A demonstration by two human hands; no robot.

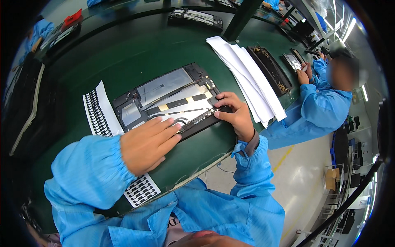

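An opened tablet (164, 88) lies on the green bench in front of me, its grey battery panels, flat cables and small connectors exposed. My left hand (150, 144) lies palm down over its near left part, fingers stretched out and touching the inner parts near the front edge. At the tablet's right end my right hand (236, 113) is curled, with thumb and fingertips drawn close together on the edge. Whatever is between those fingertips is too small to make out. Beneath and beside my left forearm runs a white sheet of black stickers (96, 109), partly hidden by the sleeve.
White paper sheets (242, 78) lie right of the tablet, beside a long black tray (269, 70) holding small gold-coloured bits. Another device (195, 18) sits at the back near a dark post (242, 20). A co-worker in blue (325, 99) handles a device at the right.
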